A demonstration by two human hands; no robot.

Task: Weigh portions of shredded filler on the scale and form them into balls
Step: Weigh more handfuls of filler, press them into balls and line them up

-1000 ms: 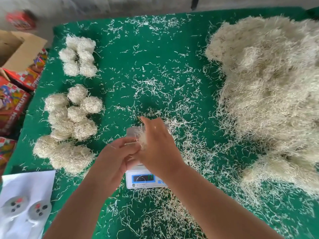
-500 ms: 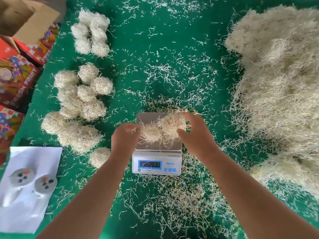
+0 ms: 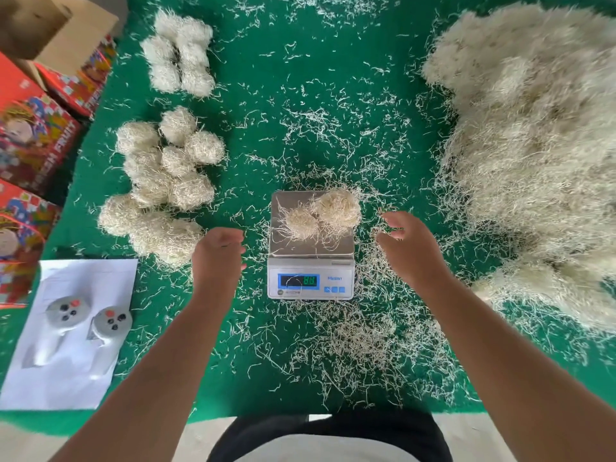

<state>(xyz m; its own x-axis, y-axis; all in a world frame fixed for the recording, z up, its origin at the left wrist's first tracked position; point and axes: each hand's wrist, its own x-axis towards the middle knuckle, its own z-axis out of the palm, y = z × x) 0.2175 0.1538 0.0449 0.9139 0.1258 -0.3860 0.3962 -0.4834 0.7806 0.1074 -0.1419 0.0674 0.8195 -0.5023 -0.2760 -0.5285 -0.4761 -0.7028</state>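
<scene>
1. Two filler clumps (image 3: 320,216) are sitting on the scale (image 3: 311,245) platform, touching each other.
2. The left hand (image 3: 218,250) is hovering beside the scale, fingers loosely curled, holding nothing.
3. The right hand (image 3: 405,243) is hovering opposite, fingers relaxed, holding nothing.

Left hand (image 3: 218,250) and right hand (image 3: 405,241) apart, forearms extended, fingers loosely curled, both empty.

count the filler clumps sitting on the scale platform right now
2. A smaller clump lies near the middle of the scale platform; a larger clump sits at its far right corner, overhanging. Neither hand touches them.
</scene>
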